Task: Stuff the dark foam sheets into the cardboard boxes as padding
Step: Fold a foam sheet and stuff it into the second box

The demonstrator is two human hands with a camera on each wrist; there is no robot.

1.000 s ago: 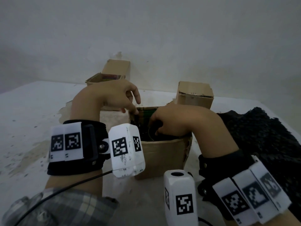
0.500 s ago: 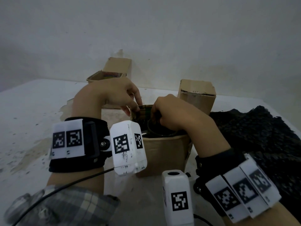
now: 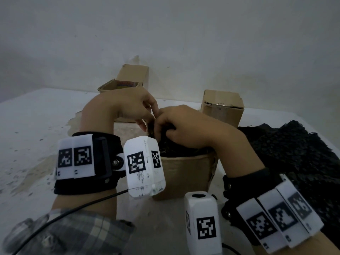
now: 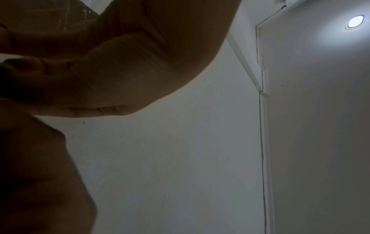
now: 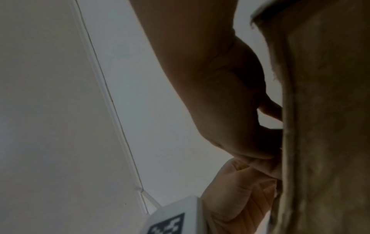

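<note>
An open cardboard box (image 3: 185, 173) stands in front of me, with dark foam (image 3: 176, 152) bulging at its top. My right hand (image 3: 170, 127) curls over the box's far left corner and grips the dark foam there. My left hand (image 3: 147, 116) meets it from the left, its fingers pinching the box's rim (image 3: 150, 128). The fingertips of both hands are partly hidden behind each other. In the right wrist view the right hand (image 5: 230, 95) lies against the box wall (image 5: 324, 126). The left wrist view shows only a dark palm (image 4: 100, 63).
A heap of dark foam sheets (image 3: 294, 153) lies to the right of the box. At the back stand an open cardboard box (image 3: 127, 83) and a closed one (image 3: 222, 105), close to the wall. The white, stained tabletop (image 3: 36, 126) stretches left.
My right hand has risen out of the box and shifted left to its far corner. My left hand has come down onto the rim and now touches the right hand.
</note>
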